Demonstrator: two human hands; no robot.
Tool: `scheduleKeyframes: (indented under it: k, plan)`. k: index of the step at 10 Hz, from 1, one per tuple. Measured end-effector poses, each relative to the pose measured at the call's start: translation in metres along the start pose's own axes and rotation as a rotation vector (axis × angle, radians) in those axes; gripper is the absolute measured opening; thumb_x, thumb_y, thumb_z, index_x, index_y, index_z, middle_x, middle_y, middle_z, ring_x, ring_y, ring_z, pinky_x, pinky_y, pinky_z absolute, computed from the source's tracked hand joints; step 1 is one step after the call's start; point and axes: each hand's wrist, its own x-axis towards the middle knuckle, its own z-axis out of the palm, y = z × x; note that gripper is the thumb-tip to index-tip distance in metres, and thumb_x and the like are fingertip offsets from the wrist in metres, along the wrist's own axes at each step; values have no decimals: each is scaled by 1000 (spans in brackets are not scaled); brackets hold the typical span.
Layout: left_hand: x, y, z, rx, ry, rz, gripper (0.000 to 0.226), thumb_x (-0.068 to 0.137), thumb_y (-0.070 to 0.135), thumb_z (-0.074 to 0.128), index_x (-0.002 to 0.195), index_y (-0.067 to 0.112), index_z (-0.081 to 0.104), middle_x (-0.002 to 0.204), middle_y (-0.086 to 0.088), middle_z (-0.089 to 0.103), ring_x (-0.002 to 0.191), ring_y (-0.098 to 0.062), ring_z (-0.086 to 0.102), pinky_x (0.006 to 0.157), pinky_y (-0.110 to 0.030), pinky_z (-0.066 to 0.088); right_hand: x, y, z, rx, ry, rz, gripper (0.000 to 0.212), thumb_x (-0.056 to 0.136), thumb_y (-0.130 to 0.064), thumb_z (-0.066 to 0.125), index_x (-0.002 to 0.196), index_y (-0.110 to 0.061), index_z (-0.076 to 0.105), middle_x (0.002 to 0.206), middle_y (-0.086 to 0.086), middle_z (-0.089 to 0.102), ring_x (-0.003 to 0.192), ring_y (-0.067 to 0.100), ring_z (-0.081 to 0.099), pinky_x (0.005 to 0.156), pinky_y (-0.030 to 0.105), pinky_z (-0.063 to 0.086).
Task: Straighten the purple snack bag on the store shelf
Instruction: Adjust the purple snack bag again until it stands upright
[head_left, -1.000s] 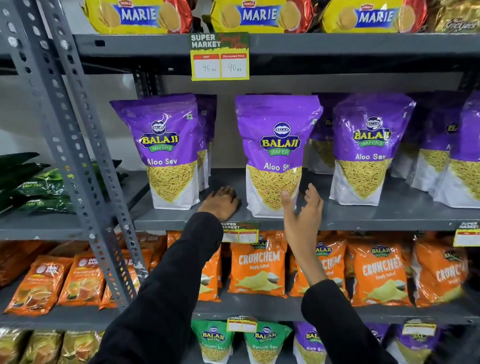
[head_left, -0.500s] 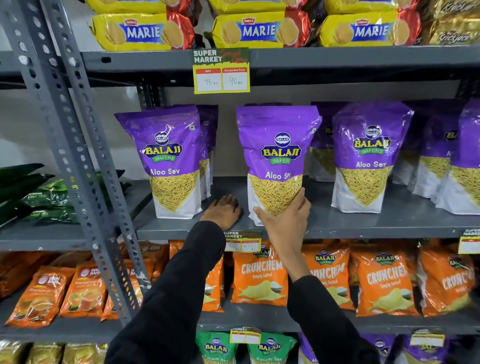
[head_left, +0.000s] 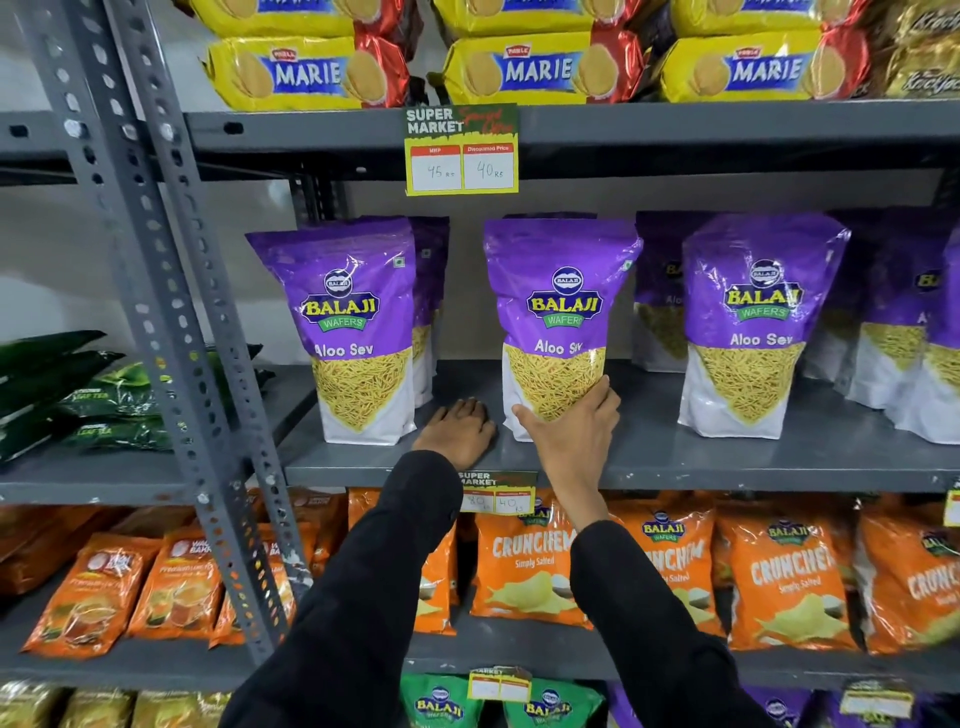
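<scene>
1. We see the purple snack bag (head_left: 558, 312) standing on the grey shelf (head_left: 727, 462), in the middle of the row, close to the front edge.
2. The bag stands up, leaning a tiny bit to the left. Its front faces us.
3. The right hand (head_left: 574, 434) holds the bottom of this bag. The thumb is on the bag's left lower corner and the fingers wrap round its right lower side, so the bag sits squeezed between them.
4. The left hand (head_left: 457, 431) lies palm down on the shelf, just to the left of the bag. Its fingers are close together and point to the back. It looks like it is not touching the bag, but we cannot be sure.
5. Another purple bag (head_left: 353, 332) stands to the left of that hand, and one more (head_left: 756, 327) stands to the right, well apart from the middle bag.
6. A price tag (head_left: 461, 150) hangs from the shelf above.
7. Orange chip bags (head_left: 524, 566) sit on the shelf below.
</scene>
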Motion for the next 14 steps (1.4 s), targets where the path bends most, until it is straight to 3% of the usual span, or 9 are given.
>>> scheduleKeyframes:
  k: [5,14]
  plan:
    - [-4,2,-3,12,7,14,57,110,34,21,160,8,24,170,-9,19,159,-24,17,128,-45,16,-6,4,4,-58,94,-59,124,59,-72,80,150,-7,28,137,14,43,124,31,47,99,43,48]
    - [1,-2,0,-13,-3,9,59,109,36,21,162,10,22,171,-7,16,160,-23,13,130,-45,13,-5,3,1,-98,59,-44,128,63,-78,72,156,-5,21,142,16,41,128,32,46,101,45,48]
